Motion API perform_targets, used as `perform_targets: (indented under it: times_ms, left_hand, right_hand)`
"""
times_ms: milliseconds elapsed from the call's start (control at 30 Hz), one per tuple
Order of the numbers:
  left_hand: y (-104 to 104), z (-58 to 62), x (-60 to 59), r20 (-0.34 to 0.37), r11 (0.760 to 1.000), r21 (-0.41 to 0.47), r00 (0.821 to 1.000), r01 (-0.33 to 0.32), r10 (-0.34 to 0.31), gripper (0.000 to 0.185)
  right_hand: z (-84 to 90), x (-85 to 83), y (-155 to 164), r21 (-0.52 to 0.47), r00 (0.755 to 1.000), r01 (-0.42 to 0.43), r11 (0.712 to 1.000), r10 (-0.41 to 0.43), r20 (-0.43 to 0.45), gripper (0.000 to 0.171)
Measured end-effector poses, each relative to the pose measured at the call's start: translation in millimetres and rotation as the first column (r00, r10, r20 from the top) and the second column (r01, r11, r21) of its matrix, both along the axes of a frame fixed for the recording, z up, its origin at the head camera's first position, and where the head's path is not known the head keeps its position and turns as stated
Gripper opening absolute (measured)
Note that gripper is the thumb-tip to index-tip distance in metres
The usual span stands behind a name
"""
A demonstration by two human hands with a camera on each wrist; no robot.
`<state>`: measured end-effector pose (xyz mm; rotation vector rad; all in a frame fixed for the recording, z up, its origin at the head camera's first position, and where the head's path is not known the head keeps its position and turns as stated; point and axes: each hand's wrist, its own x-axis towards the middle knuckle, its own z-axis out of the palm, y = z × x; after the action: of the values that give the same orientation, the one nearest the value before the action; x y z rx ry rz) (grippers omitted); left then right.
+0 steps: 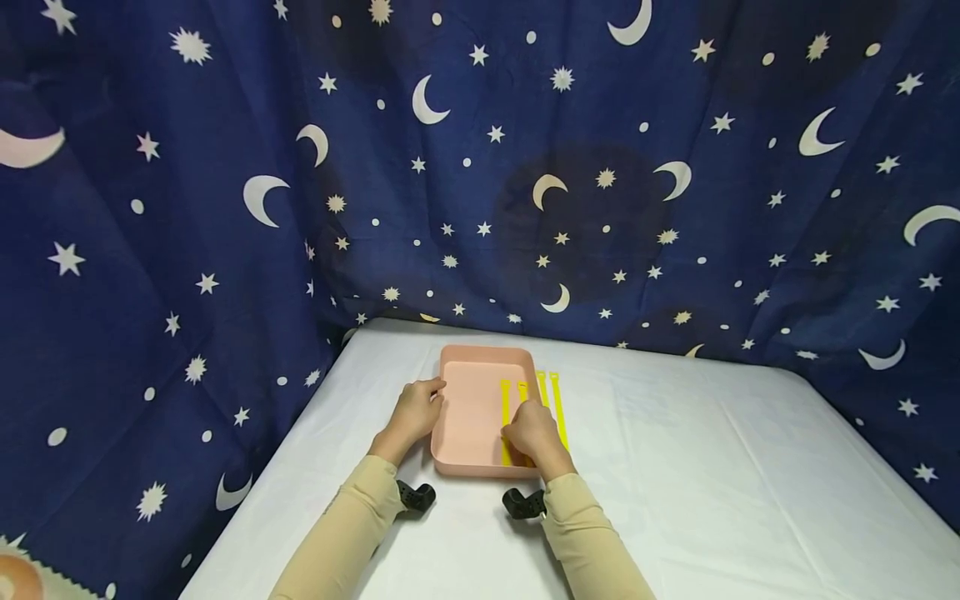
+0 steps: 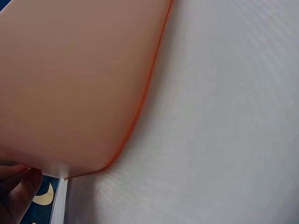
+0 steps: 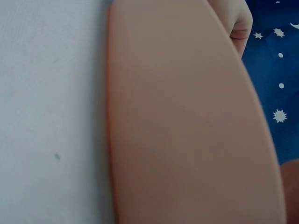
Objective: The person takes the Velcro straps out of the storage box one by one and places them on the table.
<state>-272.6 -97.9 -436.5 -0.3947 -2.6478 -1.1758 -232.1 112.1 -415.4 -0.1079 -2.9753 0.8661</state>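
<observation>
1. We see a shallow pink tray (image 1: 472, 408) standing on the white-covered counter (image 1: 675, 467), close in front of a dark blue curtain (image 1: 225, 208) printed with moons and stars.
2. Our left hand (image 1: 415, 410) holds the tray's left rim, its fingers curled over the edge to steady it.
3. Our right hand (image 1: 531, 432) rests inside the tray at its right side, fingers bent down onto yellow cable ties (image 1: 506, 404); whether they pinch a tie or only press on it, we cannot tell.
4. Two ties lie in the tray under that hand; two more yellow ties (image 1: 557, 404) lie on the counter just beside the tray's right wall.
5. We judge the step in hand to be laying ties into the tray, about half done.
6. The next move would call for reaching over the right wall and pinching one thin strap cleanly off the cloth.
</observation>
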Motion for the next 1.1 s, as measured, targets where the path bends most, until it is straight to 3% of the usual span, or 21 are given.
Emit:
perform_targets:
  times_ms: [233, 667, 1100]
  left_hand:
    - [3.3, 1.5, 0.8, 0.001, 1.0, -0.007, 1.0, 0.006, -0.006, 0.033]
    - [5.7, -0.3, 1.3, -0.007, 1.0, -0.004, 1.0, 0.019, -0.019, 0.033]
    - [1.9, -2.0, 2.2, -0.021, 1.0, -0.001, 1.0, 0.005, -0.005, 0.033]
  right_hand:
    - [-3.1, -0.5, 1.3, 0.018, 1.0, 0.005, 1.0, -0.005, -0.023, 0.037]
    - [-9.5, 0.7, 1.6, 0.02, 0.999, 0.011, 1.0, -0.01, -0.046, 0.042]
    - [-9.0, 3.3, -6.2, 0.071, 0.999, 0.004, 0.997, -0.001, -0.044, 0.019]
